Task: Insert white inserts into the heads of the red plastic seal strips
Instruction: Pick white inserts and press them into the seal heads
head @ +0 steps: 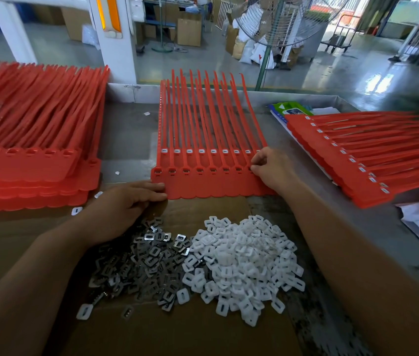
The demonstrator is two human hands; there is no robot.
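Closest in, between the 2 forearms, the heap of white inserts [244, 255] lies on a cardboard sheet [177, 335]. They are small, matte, rounded squares, each with a slot. Touching its left side is a pile of grey metal clips [146, 263], thin, shiny and toothed.

Just beyond, the working sheet of red seal strips [203, 186] lies flat, its smooth tags joined side by side and its ribbed tails running away. The front row of heads shows only dark toothed metal in at least 7 sockets, so by my reading those white caps are yet to go in. A row behind already shows at least 8 whites seated.

The left hand [126, 204] presses the sheet's near left corner with straight fingers. The right hand [272, 168] has curled fingers bunched at the rightmost head; whether they pinch an insert is hidden.

The left stack [31, 170] has empty heads, while the right stack [357, 163] is white-capped and looks finished.
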